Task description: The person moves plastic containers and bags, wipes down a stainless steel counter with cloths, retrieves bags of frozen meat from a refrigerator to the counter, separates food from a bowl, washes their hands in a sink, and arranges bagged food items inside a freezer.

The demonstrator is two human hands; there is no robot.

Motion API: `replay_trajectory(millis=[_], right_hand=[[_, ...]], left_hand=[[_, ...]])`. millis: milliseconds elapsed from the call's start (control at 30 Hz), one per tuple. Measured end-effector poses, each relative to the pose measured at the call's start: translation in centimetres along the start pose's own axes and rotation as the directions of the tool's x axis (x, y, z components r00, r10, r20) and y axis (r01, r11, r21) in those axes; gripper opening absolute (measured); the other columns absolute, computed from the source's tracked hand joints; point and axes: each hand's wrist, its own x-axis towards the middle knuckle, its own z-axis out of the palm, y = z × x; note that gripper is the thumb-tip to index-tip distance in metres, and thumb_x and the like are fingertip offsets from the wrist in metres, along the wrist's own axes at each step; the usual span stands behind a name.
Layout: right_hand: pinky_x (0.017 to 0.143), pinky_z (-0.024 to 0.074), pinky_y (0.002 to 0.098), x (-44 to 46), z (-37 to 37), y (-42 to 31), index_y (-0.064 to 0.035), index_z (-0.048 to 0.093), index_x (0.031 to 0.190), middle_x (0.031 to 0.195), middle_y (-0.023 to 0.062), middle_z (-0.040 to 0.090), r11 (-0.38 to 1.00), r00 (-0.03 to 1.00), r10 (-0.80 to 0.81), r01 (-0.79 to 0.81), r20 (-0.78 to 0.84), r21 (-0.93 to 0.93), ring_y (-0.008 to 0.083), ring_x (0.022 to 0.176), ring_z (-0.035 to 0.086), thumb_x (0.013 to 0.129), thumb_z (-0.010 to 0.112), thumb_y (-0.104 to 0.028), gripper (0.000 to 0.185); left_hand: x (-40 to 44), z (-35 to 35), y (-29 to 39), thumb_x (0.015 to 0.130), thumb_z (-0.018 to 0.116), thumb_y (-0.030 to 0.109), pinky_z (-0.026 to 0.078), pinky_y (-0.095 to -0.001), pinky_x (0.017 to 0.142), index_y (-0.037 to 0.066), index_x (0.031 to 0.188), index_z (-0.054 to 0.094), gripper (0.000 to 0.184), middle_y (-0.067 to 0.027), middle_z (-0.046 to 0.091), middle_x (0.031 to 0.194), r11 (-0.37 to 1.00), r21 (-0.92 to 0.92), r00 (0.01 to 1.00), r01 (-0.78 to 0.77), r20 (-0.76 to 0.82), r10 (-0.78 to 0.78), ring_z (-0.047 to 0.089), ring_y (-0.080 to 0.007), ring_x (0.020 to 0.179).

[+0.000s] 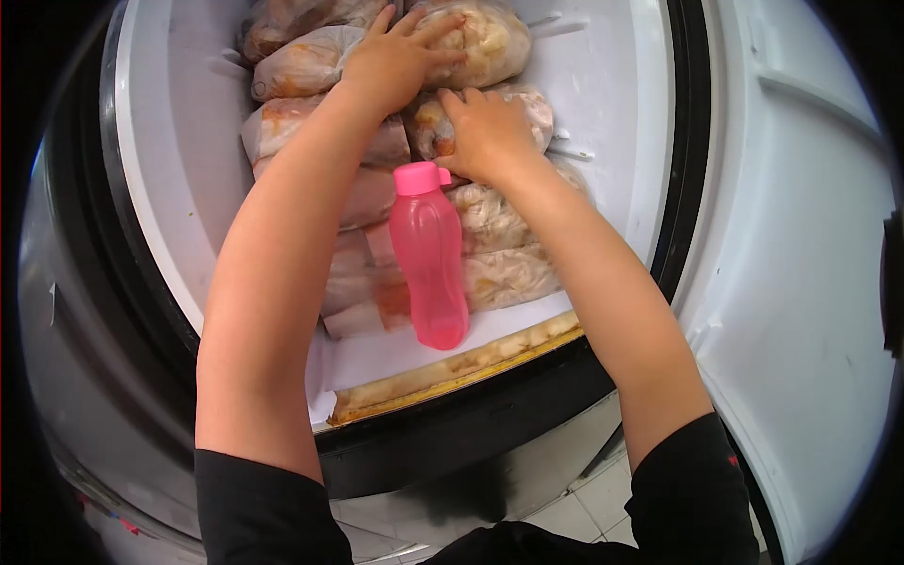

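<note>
My left hand (391, 61) lies with fingers spread over the plastic-wrapped food bags at the top of the fridge shelf, touching a pale bag (485, 47) on the right. Just below it, my right hand (490, 137) rests on another bag (428, 127) of whitish and orange food, its fingers apart and partly hidden. Neither hand is visibly closed round anything. A pink translucent bottle (428, 264) with a pink cap is in front of the stacked bags, between my forearms, apart from both hands.
More wrapped bags (508, 278) are stacked in two columns inside the white fridge (612, 56). A stained, yellowish strip (461, 367) runs along the near edge. The fridge door (800, 235) stands wide at the right. Tiled floor (603, 494) shows below.
</note>
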Motion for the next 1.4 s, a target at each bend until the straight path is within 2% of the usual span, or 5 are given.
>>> replay_trajectory(millis=[167,600,900,1300,1400], right_hand=[[0.088,0.0482,0.0455,1.7,0.7,1.9,-0.0109,0.053,0.129,0.115,0.0134,0.064,0.996,0.988,-0.031,0.044,-0.149,0.081,0.0314,0.109,0.060,0.069,0.079,-0.043,0.073],[0.091,0.0495,0.0437,4.6,-0.5,1.8,-0.0047,0.057,0.121,0.115,0.0155,0.065,0.981,0.991,0.086,-0.102,0.105,0.163,0.0317,0.108,0.062,0.073,0.076,-0.033,0.059],[0.079,0.0444,0.0441,0.9,1.9,0.7,-0.0054,0.060,0.094,0.091,0.0122,0.067,0.996,0.946,-0.001,0.029,-0.323,0.083,0.0298,0.091,0.065,0.075,0.072,-0.021,0.028],[0.072,0.0480,0.0485,-0.2,0.7,1.8,-0.0043,0.058,0.083,0.083,0.0164,0.065,0.977,0.925,-0.023,0.101,-0.378,0.187,0.0369,0.082,0.063,0.078,0.067,-0.018,0.017],[0.074,0.0445,0.0465,-1.0,0.3,1.5,-0.0068,0.060,0.086,0.085,0.0109,0.067,0.991,0.934,0.029,0.018,-0.355,0.129,0.0306,0.087,0.065,0.078,0.070,-0.020,0.019]], left_hand=[[0.0,1.5,-0.4,0.087,0.059,0.017,0.025,-0.0516,0.115,0.034,0.133,0.055,0.049,0.0060,0.027,0.157,0.999,-0.045,0.997,-0.002,-0.080,-0.002,0.033,-0.0278,0.141],[-0.1,1.1,-0.1,0.084,0.054,0.006,0.027,-0.0498,0.115,0.031,0.126,0.061,0.050,0.0071,0.033,0.154,0.997,-0.069,0.990,0.022,-0.141,-0.032,0.036,-0.0275,0.138],[0.4,2.1,0.2,0.086,0.061,0.022,0.030,-0.0483,0.113,0.031,0.122,0.063,0.037,0.0078,0.035,0.152,0.996,-0.050,0.979,0.074,-0.187,-0.082,0.041,-0.0284,0.134],[0.9,2.8,-0.1,0.092,0.057,0.040,0.029,-0.0482,0.112,0.020,0.125,0.061,0.039,-0.0035,0.046,0.144,0.992,-0.034,0.950,0.124,-0.285,-0.129,0.044,-0.0278,0.131],[1.7,3.6,-0.4,0.089,0.058,0.030,0.025,-0.0496,0.113,0.024,0.118,0.066,0.031,-0.0029,0.044,0.147,0.983,-0.101,0.944,0.154,-0.278,-0.177,0.041,-0.0311,0.133]])
